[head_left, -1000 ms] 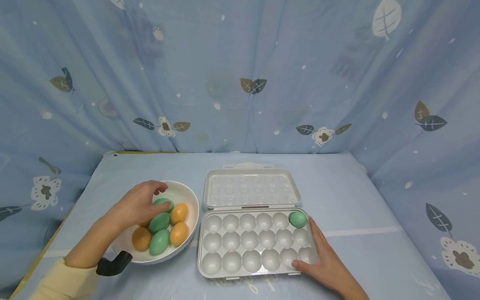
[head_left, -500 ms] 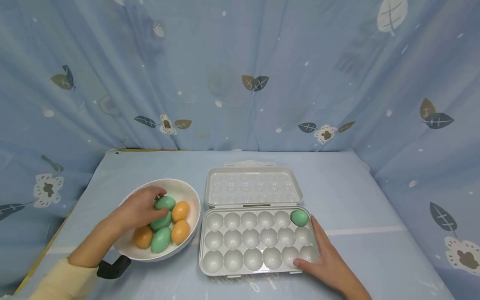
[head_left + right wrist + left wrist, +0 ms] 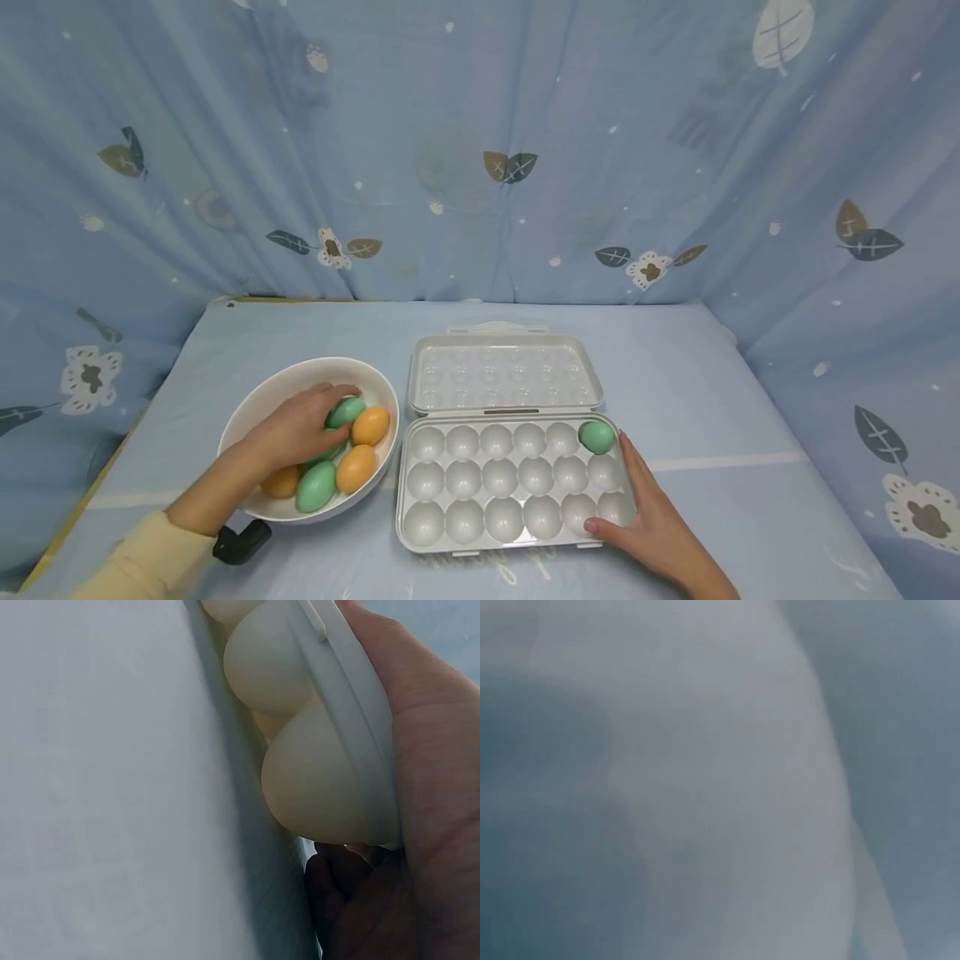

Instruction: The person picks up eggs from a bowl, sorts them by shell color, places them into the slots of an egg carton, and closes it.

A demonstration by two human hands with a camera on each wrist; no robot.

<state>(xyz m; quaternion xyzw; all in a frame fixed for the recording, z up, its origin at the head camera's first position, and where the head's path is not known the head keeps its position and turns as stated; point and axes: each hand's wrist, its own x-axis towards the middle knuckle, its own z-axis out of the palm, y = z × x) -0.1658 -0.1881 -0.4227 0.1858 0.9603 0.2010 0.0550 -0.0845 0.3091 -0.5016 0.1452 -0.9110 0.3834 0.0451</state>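
My left hand (image 3: 303, 425) reaches into a white bowl (image 3: 258, 400) of green and orange eggs. Its thumb and fingers close on either side of a green egg (image 3: 347, 411) near the bowl's right side. Beside that egg lie an orange egg (image 3: 371, 426), another orange egg (image 3: 356, 468) and a green egg (image 3: 316, 487); the hand partly covers others. My right hand (image 3: 648, 517) grips the right end of a pale egg box (image 3: 517, 500), thumb over the rim. In the right wrist view, fingers (image 3: 337, 877) curl beneath the box's rounded cups (image 3: 322, 780).
One green egg (image 3: 597, 437) sits in the box's back-right cup. The box's lid (image 3: 506, 375) lies folded back behind it. A black wrist strap piece (image 3: 242, 542) hangs near the bowl's front. Patterned blue curtains (image 3: 450, 150) enclose the table. The left wrist view is blurred.
My left hand has moved right within the bowl and closed around the green egg, which has shifted right. An orange egg beside it has moved slightly. The right hand stays on the box.
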